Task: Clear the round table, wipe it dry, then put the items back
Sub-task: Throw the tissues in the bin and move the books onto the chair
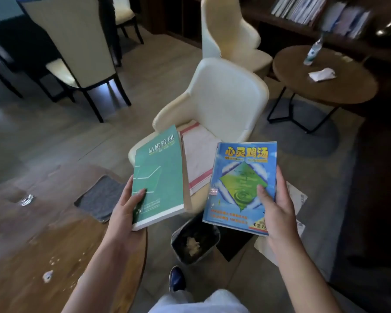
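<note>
— What are you holding?
— My left hand (pixel 124 211) grips a green book (pixel 159 175) at frame centre, thumb curled on its cover. My right hand (pixel 278 213) pinches a blue book (pixel 240 188) beside it.
— And the table?
— The round table (pixel 32 233), lower left, is wet, with a grey cloth (pixel 99 197) at its edge.

Head camera, looking down-forward, close above hands (pixel 203 213).
</note>
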A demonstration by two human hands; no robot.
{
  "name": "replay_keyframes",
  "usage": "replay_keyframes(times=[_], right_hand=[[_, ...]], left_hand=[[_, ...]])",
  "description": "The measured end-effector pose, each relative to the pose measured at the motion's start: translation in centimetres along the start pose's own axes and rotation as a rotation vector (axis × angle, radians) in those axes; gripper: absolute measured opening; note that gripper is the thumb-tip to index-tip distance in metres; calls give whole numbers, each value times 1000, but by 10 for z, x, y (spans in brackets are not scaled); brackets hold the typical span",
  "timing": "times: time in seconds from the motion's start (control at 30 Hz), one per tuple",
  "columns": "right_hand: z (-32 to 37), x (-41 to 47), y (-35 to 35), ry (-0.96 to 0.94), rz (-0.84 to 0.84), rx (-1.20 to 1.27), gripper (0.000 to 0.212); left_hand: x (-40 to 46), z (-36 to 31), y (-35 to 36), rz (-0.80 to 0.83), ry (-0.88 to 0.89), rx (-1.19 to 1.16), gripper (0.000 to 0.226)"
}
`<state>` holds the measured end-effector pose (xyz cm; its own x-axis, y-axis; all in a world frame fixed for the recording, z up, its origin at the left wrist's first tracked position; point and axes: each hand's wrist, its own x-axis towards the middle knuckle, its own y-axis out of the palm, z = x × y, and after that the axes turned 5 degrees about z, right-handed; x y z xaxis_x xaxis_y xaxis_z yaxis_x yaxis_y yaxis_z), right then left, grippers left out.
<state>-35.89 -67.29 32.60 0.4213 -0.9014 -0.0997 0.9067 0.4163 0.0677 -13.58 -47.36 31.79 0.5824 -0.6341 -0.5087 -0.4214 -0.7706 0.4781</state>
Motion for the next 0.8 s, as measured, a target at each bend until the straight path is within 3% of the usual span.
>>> replay_keyframes(times=[0.43, 0.63, 0.8], right_hand=[[-24, 104, -36, 46, -33, 2, 60], [-30, 160, -65, 81, -40, 35, 61], [-29, 186, -84, 61, -21, 57, 60]], left_hand=[[99, 3, 61, -111, 139, 228, 71], [128, 14, 100, -165, 189, 297, 70], [154, 14, 128, -110, 193, 395, 67]])
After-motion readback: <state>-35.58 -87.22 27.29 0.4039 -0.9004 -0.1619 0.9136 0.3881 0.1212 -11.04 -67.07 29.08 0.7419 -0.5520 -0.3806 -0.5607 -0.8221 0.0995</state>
